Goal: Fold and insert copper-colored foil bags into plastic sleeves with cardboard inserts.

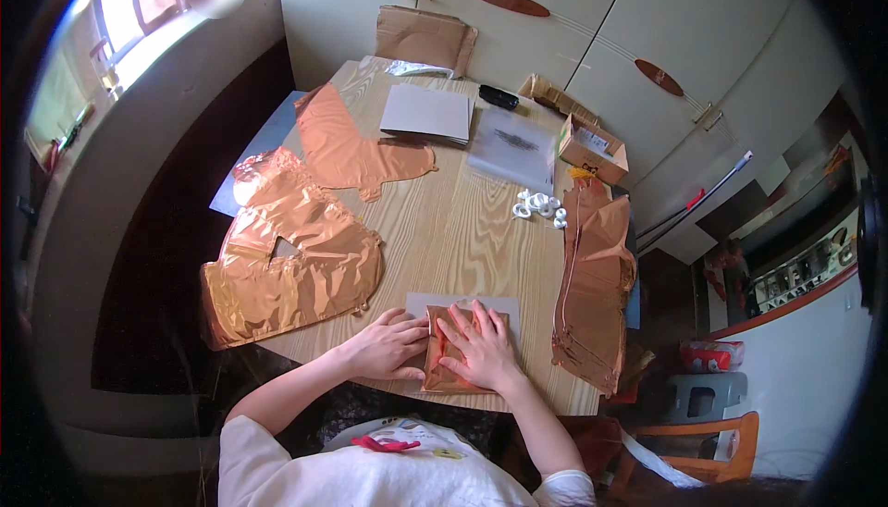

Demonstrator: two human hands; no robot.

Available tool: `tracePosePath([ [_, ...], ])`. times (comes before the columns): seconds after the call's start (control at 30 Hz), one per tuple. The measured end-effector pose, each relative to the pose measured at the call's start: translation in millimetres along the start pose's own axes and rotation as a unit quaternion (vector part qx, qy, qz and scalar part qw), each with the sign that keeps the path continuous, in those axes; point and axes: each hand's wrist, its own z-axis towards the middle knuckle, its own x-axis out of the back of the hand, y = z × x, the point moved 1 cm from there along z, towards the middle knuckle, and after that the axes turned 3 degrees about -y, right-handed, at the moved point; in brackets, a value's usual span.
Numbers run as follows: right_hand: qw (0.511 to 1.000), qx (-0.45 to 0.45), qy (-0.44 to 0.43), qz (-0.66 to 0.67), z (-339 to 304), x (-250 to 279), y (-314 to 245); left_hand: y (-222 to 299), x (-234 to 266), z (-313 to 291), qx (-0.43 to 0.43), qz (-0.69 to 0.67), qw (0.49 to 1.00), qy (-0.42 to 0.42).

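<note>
At the table's near edge lies a folded copper-coloured foil piece (449,378), roughly rectangular and shiny. My right hand (483,352) rests flat on top of it with the fingers spread. Along its left edge sits my left hand (388,344), fingers stretched out and touching the foil's side. A pale flat sheet (507,305) shows beneath the folded foil. To the left spreads a large, flat, crinkled foil balloon (305,266) with a triangular hole. Beyond it is another flat foil balloon (347,142). A long pile of copper foil (592,285) lies along the right edge.
Farther back on the wooden table (435,239) are small white rolls (536,204), clear plastic bags (509,160), a white stack of sheets (425,111), a black object (499,96) and a small cardboard box (594,148). A wooden chair (703,442) stands at the right.
</note>
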Motion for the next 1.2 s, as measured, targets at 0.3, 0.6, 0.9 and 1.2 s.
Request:
tracePosePath([
  [0.3,1.000,0.013,0.000,-0.012,-1,0,-3,1,0,-8,-0.001,-0.074,0.997,0.000],
  [0.6,1.000,0.002,-0.003,-0.017,1,5,-5,4,2,-13,-0.003,-0.081,0.996,0.047],
  [0.9,1.000,-0.004,-0.014,0.001,1,5,-4,-2,5,-11,0.047,-0.071,0.996,0.039],
  [1.2,0.997,-0.020,-0.072,-0.021,3,8,-5,-2,-4,23,0.117,-0.025,0.991,0.057],
])
